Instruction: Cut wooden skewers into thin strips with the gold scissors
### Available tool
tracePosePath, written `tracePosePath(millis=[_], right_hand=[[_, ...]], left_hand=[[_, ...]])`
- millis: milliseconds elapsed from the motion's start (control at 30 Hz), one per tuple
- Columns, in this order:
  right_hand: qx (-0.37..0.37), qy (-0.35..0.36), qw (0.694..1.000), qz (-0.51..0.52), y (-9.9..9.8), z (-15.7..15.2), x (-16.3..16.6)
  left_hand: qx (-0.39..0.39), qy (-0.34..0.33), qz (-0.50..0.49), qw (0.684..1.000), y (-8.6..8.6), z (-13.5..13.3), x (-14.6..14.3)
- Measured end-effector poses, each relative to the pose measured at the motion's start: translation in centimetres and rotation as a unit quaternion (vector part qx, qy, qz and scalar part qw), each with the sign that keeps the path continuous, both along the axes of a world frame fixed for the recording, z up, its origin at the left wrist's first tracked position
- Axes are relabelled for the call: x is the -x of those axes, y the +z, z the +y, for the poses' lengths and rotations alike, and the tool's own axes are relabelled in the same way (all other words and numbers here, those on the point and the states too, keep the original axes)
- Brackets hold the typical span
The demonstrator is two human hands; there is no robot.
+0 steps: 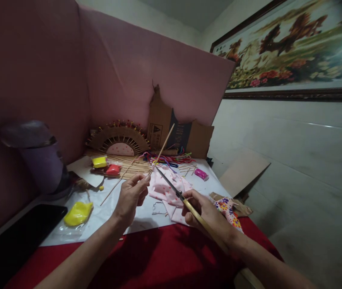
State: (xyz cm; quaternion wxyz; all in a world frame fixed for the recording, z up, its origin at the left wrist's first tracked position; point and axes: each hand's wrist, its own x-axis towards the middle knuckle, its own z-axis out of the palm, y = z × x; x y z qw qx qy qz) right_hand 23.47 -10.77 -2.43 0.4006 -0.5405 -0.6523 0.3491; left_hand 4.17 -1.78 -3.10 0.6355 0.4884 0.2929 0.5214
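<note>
My left hand (132,195) is closed in a pinch on a thin wooden stick (162,147) that slants up to the right. My right hand (207,214) is wrapped round the pale handle of a long knife (171,185). The dark blade tip points at the stick just above my left fingers. Under both hands lies a pink cloth with spots (167,190) on white paper (147,212). A heap of wooden sticks (129,165) lies behind.
A cardboard fan shape (118,138) and cardboard pieces (177,134) lean on the pink backdrop. Yellow clay (78,213), red clay (112,169) and a pink lump (201,174) lie about. A purple container (40,158) and black phone (20,237) sit left. Red tablecloth (159,257) covers the front.
</note>
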Motion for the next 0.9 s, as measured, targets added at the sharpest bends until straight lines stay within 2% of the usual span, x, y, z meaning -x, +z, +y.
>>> tracePosePath(millis=[133,233,567,900], right_hand=[[0.006,0.025,1.000,-0.015,0.4,0.1,0.3],[0.003,0.028,0.999,-0.038,0.3,0.4,0.5],[-0.012,0.027,0.998,-0.053,0.0,1.1,0.5],[-0.009,0.038,0.998,-0.050,-0.6,1.6,0.5]], left_hand=[[0.002,-0.034,0.086,0.996,-0.1,-0.5,-0.3],[0.005,-0.045,0.113,0.993,0.1,-0.7,-0.4],[0.011,-0.058,0.152,0.987,0.2,-0.7,-0.2],[-0.017,-0.028,0.154,0.987,0.2,-0.6,-0.3]])
